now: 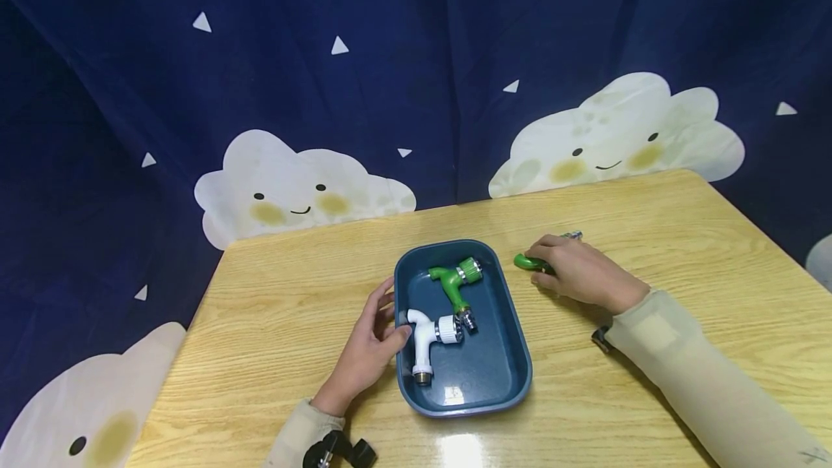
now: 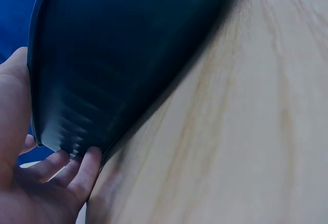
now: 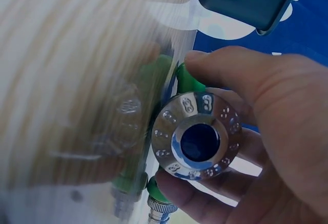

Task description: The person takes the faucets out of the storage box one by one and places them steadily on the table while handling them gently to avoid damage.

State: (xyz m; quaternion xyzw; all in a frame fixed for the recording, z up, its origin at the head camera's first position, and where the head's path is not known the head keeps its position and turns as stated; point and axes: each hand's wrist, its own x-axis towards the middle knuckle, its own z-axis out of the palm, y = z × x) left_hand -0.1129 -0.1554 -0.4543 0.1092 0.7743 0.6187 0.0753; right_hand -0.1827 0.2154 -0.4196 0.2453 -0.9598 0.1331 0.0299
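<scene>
A dark blue plastic tray [image 1: 484, 381] stands on the wooden table. My left hand [image 1: 372, 341] holds its left side, with the thumb over the rim and the fingers along the outer wall [image 2: 123, 70]. Inside it lie a green faucet [image 1: 453, 286] and, nearer to me, a white faucet [image 1: 424, 338]. To the right of the tray, my right hand [image 1: 578, 269] grips a second green faucet [image 1: 528, 262] low at the tabletop. In the right wrist view, thumb and fingers curl around this faucet, whose round chrome knob [image 3: 171, 137] faces the camera; the palm side hides part of its body.
The light wooden table [image 1: 279, 309] runs back to a dark blue curtain [image 1: 390, 78] with white clouds and triangles. A black strap device [image 1: 338, 450] sits at the left wrist, another [image 1: 601, 339] at the right.
</scene>
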